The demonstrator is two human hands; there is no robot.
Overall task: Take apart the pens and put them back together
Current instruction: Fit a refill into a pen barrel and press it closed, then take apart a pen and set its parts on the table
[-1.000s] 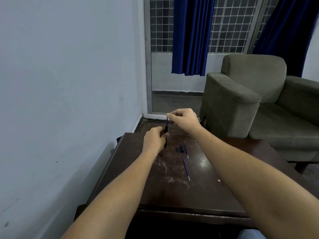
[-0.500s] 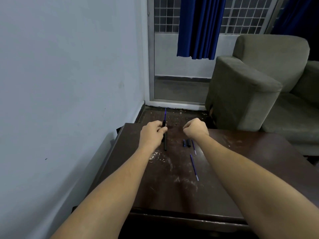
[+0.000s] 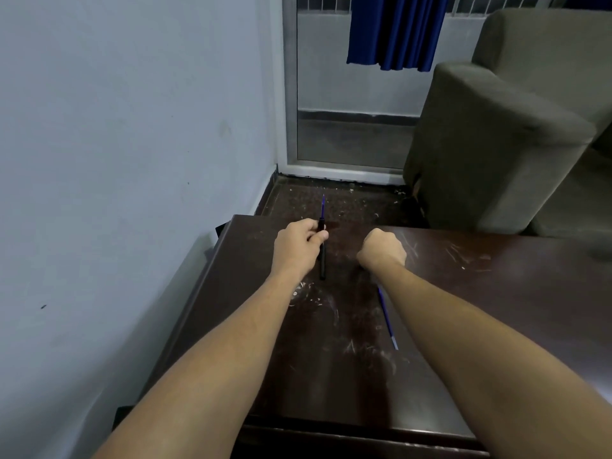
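Hidden: the right hand [image 3: 382,248] shows only its knuckles and back, with the fingers curled under. I cannot tell whether it holds anything.
Cut off: the worktop [image 3: 496,309] runs out of view at its right edge, and the forearms cover part of its near edge.
Hard to make out: whether the pen barrel's [image 3: 322,261] lower end touches the worktop.
Edges: both hands are near the far edge, and the left hand [image 3: 299,246] is by the far-left corner, near the wall [image 3: 116,127].
Room: a scuffed surface stretches from the right hand toward the right edge. An armchair [image 3: 490,144] stands beyond the far edge.
Left hand: pinches the black barrel near its top.
Axis: the barrel runs near to far, and the blue refill [image 3: 323,207] pokes out past the far edge.
Loose refill [image 3: 386,318]: lies flat mid-worktop with its tip toward the near edge. Its far end is behind the right forearm.
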